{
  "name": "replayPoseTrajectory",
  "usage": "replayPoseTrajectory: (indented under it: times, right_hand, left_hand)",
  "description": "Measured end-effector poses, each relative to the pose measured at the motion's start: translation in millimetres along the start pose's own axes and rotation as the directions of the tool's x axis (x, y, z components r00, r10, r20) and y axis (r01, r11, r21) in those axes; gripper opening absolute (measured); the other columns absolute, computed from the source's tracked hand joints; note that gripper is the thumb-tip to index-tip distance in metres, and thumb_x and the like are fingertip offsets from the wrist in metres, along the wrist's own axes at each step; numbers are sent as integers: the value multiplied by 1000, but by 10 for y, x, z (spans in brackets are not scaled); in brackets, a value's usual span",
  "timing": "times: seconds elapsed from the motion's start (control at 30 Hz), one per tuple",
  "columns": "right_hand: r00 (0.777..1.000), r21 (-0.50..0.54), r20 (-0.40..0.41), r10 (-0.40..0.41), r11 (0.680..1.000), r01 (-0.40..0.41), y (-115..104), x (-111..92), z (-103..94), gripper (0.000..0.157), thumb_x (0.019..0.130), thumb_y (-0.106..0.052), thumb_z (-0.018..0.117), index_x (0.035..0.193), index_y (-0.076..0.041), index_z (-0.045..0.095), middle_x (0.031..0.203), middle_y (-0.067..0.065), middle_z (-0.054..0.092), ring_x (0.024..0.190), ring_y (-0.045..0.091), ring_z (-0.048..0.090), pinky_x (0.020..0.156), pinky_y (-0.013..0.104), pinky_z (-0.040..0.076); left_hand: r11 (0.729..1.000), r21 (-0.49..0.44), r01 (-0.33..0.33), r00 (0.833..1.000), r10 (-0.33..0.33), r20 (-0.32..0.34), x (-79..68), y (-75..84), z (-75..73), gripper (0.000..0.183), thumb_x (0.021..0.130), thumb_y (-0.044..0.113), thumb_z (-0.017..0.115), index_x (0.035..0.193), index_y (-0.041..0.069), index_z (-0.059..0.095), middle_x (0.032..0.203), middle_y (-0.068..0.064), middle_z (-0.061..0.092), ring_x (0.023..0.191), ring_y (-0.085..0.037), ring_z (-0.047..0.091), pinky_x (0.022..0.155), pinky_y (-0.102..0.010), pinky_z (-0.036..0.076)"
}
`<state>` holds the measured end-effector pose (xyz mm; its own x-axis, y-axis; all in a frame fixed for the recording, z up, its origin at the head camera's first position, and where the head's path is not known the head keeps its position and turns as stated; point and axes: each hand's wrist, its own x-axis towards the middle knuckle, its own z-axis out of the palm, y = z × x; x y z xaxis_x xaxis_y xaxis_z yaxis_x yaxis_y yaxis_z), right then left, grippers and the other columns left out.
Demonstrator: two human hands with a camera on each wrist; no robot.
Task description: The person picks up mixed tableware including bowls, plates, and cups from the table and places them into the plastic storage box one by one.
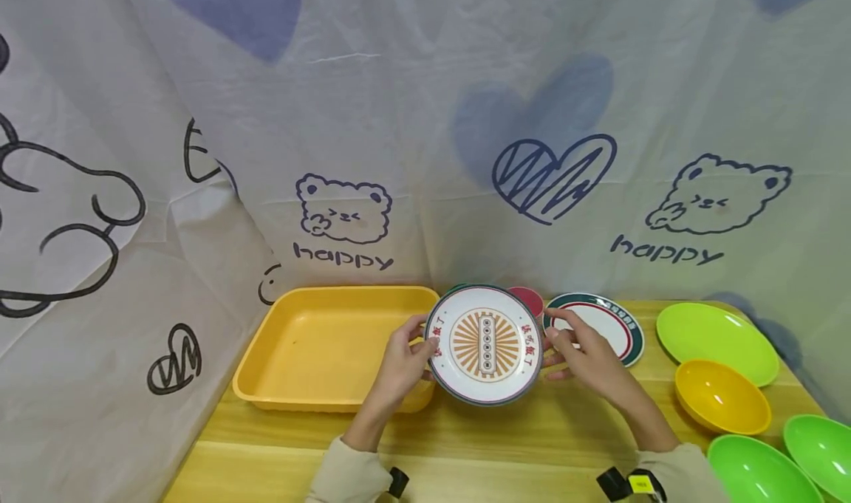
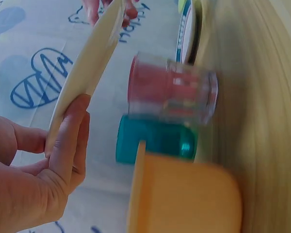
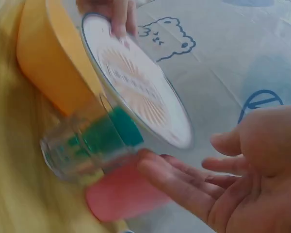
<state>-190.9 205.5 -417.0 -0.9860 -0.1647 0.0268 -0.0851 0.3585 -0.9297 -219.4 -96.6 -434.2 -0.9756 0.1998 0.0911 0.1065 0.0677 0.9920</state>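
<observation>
A white plate (image 1: 487,344) with an orange sunburst print and red characters is held up off the table, its face tilted toward the head camera. My left hand (image 1: 405,351) pinches its left rim, thumb on the face and fingers underneath, as the left wrist view shows from the side (image 2: 48,165). By the opposite rim, my right hand (image 1: 585,351) has its thumb and fingers spread and relaxed. In the right wrist view its fingertips (image 3: 153,162) lie just below the plate's edge, the thumb apart from it. Behind the plate stand a clear glass (image 2: 199,94), a pink cup (image 3: 128,191) and a teal cup (image 2: 155,141).
An orange tray (image 1: 332,348) stands left of the plate. To the right lie a green-rimmed oval plate (image 1: 598,322), a lime plate (image 1: 718,337), a yellow bowl (image 1: 721,396) and two green bowls (image 1: 761,470). A printed cloth (image 1: 425,119) hangs behind the wooden table (image 1: 505,444).
</observation>
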Motion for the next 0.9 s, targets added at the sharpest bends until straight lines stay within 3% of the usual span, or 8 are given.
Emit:
replayPoseTrajectory:
  times: [0.1, 0.17, 0.27, 0.4, 0.5, 0.7, 0.9]
  right_hand:
    - [999, -114, 10, -51, 992, 51, -27, -2, -172, 42, 109, -14, 50, 147, 2, 41, 108, 22, 66, 94, 32, 74, 74, 40, 64]
    - [996, -224, 12, -91, 970, 91, -38, -23, -328, 40, 109, -15, 52, 144, 1, 46, 110, 19, 67, 95, 29, 72, 76, 36, 64]
    - [989, -384, 11, -150, 912, 143, -37, -67, -596, 38, 107, -17, 55, 141, 0, 51, 113, 18, 69, 94, 28, 69, 77, 36, 63]
    - [982, -545, -9, -190, 824, 155, 38, -122, -927, 37, 106, -17, 57, 139, 0, 53, 117, 23, 68, 99, 37, 67, 82, 51, 61]
    - [982, -614, -14, -188, 777, 140, 127, -151, -1099, 38, 105, -15, 58, 139, 2, 53, 122, 30, 64, 107, 46, 64, 85, 61, 58]
    - [975, -687, -1, -222, 709, 160, 305, -172, -1313, 43, 99, -9, 66, 136, 9, 52, 127, 34, 59, 110, 51, 59, 89, 68, 52]
    - [978, -754, -23, -208, 646, 119, 455, -142, -1463, 51, 95, -6, 69, 139, 8, 47, 134, 39, 49, 120, 57, 46, 97, 76, 39]
  left_hand:
    - [999, 46, -22, 999, 24, -33, 27, 39, -170, 41, 102, -2, 54, 143, -6, 50, 107, -23, 60, 69, -17, 65, 49, -38, 60]
    - [996, 85, -30, 997, 36, -66, 45, 69, -305, 40, 103, -3, 54, 142, -7, 51, 105, -23, 60, 68, -18, 65, 50, -43, 61]
    - [990, 139, -28, 993, 44, -113, 55, 113, -524, 40, 103, -3, 53, 143, -7, 51, 105, -23, 60, 67, -19, 65, 50, -42, 61]
    - [980, 199, -9, 987, 40, -155, 35, 140, -835, 40, 105, -2, 49, 145, -7, 49, 108, -25, 59, 69, -21, 65, 52, -38, 61]
    - [966, 256, 18, 982, 31, -184, 5, 141, -1083, 40, 106, 0, 48, 146, -7, 47, 113, -27, 59, 71, -21, 65, 53, -36, 62]
    - [939, 333, 82, 973, -2, -232, -33, 144, -1529, 44, 107, 1, 45, 149, -10, 40, 126, -33, 56, 72, -19, 65, 56, -33, 62]
    - [915, 372, 157, 972, -77, -220, -112, 79, -1861, 44, 105, -1, 44, 146, -16, 36, 126, -39, 52, 69, -19, 64, 57, -41, 63]
